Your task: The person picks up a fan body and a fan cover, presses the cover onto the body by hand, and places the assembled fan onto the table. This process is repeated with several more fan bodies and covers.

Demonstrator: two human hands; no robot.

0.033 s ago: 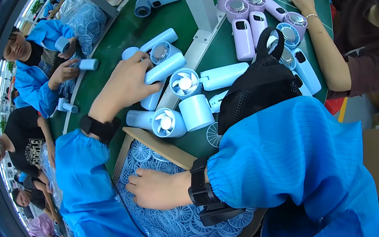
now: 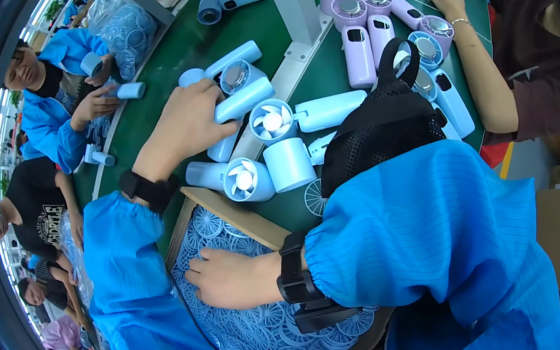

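My left hand [image 2: 189, 119] reaches over a cluster of light-blue handheld fans, fingers curled round the end of one fan's handle [image 2: 246, 101]. Close by, a fan head with white blades [image 2: 272, 121] faces up, and a second bladed fan [image 2: 247, 180] lies nearer me. Between them and the right side is a plain blue cylinder-shaped head [image 2: 291, 165]. My right hand [image 2: 233, 278] lies with bent fingers on a heap of blue round spoked grilles [image 2: 257, 332] in a cardboard box [image 2: 232, 216]. Its fingertips are hidden, so whatever they pinch cannot be made out.
Purple handheld fans [image 2: 358, 57] and more blue ones [image 2: 452, 105] lie at the back right near a co-worker's arm [image 2: 481, 73]. A metal post [image 2: 291, 6] rises from the green table [image 2: 163, 77]. A black mesh cap [image 2: 377, 138] sits by my right sleeve. Another co-worker [image 2: 57, 97] handles a fan at left.
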